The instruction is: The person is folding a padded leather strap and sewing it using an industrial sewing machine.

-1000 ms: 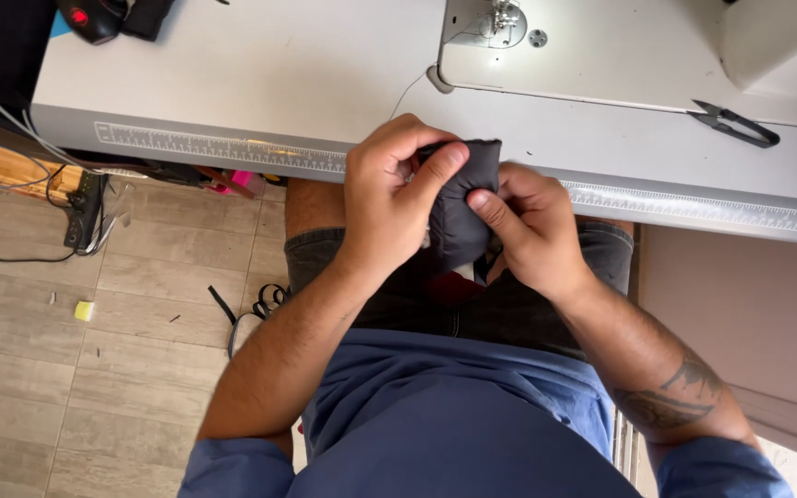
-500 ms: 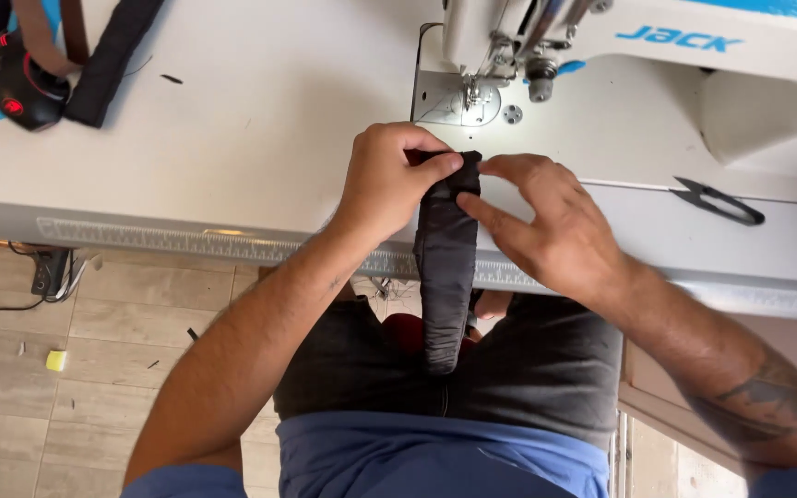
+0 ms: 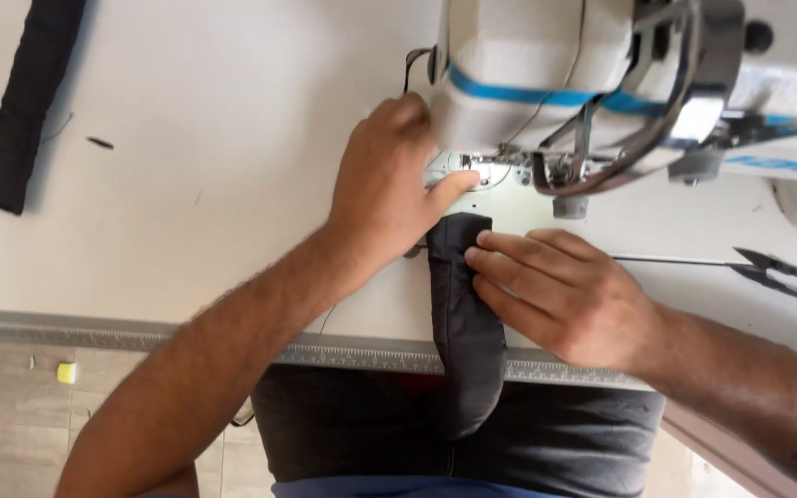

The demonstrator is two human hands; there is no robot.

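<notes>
I count two hands, one dark fabric strip under them, one white sewing machine, one pair of thread snips and one more dark padded strip off at the far left.

The dark fabric strip [image 3: 461, 314] lies lengthwise on the white worktop [image 3: 186, 184], its top end just in front of the needle area of the sewing machine [image 3: 546, 83] and its lower end hanging over the worktop's front edge onto the lap. My left hand [image 3: 382, 198] rests at the strip's top left corner, fingers bunched fairly close together, thumb stretched toward the metal plate under the needle and touching the strip's upper edge; I cannot tell whether any cloth is pinched beneath it. My right hand [image 3: 555, 290] lies flat on the strip from the right, fingers [image 3: 500, 263] extended and held close side by side, their tips pressing on the cloth near its top rather than gripping it.

The machine body carries a blue band [image 3: 518, 92] running across its white housing, and another blue marking shows on the arm at the right edge. The black thread snips [image 3: 791, 277] lie on the worktop well to the right of my right hand. The second dark padded strip [image 3: 29, 101] lies at the left, well apart from both hands. A small yellow piece [image 3: 66, 373] sits on the tiled floor below the worktop's edge.
</notes>
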